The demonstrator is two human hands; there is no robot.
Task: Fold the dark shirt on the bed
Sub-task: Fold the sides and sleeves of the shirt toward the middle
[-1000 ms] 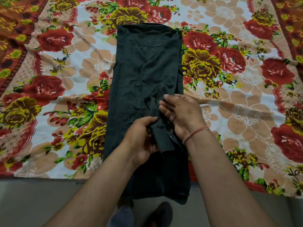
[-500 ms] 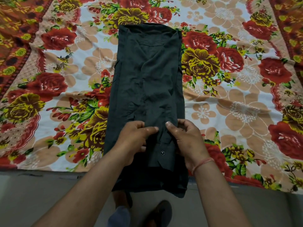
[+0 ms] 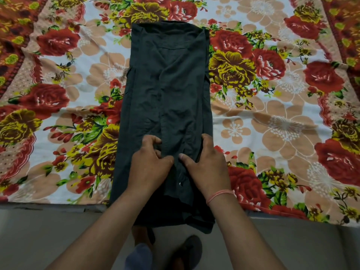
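While the dark shirt (image 3: 169, 84) lies as a long strip on the floral bedsheet (image 3: 272, 123), near end overhanging the edge, the left hand (image 3: 150, 164) pinches its middle fold. The right hand (image 3: 206, 166) grips cloth just beside.

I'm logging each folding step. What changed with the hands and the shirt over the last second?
The bunched flap both hands held up a second ago was drawn toward the person and laid flat along the middle of the dark shirt. The left hand and right hand pinch the cloth either side of it. Unchanged: the shirt lies as a long narrow strip on the floral bedsheet, hem over the bed's edge.
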